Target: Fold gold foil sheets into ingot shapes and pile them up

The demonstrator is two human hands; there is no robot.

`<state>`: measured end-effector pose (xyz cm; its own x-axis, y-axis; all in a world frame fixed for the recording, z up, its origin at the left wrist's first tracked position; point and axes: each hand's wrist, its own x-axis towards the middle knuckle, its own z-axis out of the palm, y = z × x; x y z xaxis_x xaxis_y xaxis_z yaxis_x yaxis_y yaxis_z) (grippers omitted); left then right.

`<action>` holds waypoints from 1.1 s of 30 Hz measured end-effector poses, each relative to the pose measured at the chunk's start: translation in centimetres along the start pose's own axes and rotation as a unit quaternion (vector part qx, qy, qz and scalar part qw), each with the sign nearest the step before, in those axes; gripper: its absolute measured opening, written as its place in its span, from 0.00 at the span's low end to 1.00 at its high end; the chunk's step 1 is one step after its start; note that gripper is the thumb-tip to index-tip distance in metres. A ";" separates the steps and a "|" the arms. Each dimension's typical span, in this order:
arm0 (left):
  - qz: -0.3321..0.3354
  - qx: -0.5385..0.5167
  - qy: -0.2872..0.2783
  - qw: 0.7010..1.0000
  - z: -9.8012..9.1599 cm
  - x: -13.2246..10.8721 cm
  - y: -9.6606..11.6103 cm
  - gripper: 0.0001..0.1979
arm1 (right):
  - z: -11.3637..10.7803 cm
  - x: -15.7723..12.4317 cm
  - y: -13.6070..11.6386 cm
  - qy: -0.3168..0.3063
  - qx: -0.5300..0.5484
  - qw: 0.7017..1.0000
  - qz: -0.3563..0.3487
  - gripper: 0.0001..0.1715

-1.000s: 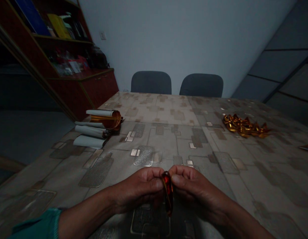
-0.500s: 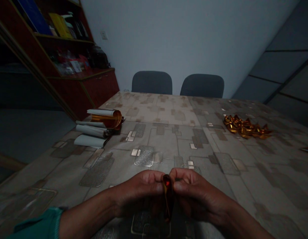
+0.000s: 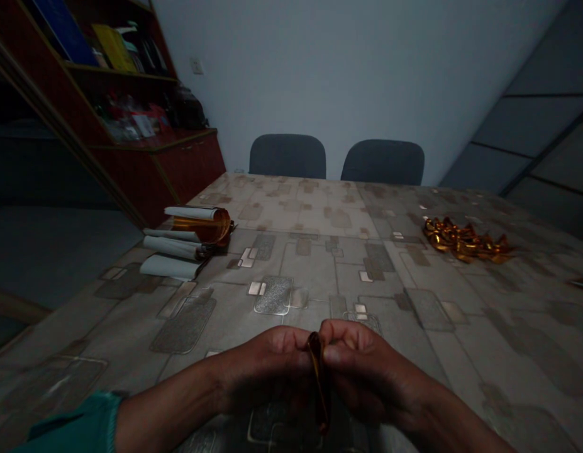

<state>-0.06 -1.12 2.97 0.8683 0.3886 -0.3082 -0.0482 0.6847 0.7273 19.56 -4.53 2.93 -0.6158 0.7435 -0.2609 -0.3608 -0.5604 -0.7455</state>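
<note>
I record the left hand (image 3: 267, 365) and right hand (image 3: 361, 365) pinched tight on the gold foil strip (image 3: 320, 384), which is edge-on between them over the near table (image 3: 319, 264). Its red glint has dulled since a second ago, and I judge the fold is tightening. The foil rolls (image 3: 187, 242) and gold pile (image 3: 465, 240) farther off are unmoved.

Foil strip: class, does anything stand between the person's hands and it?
Nothing visible does. The left hand and the right hand both pinch the foil strip directly, thumbs pressed on either side of its upper end.
</note>
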 end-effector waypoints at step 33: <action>0.064 -0.032 0.056 0.996 -1.0 1.5 -1.8 0.22 | -0.2 0.6 0.1 0.031 0.027 0.999 -0.007 0.15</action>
<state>0.83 -1.21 0.58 0.7932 0.5390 -0.2834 -0.1898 0.6610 0.7260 19.35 -4.04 2.60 -0.5670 0.7714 -0.2890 -0.4074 -0.5675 -0.7156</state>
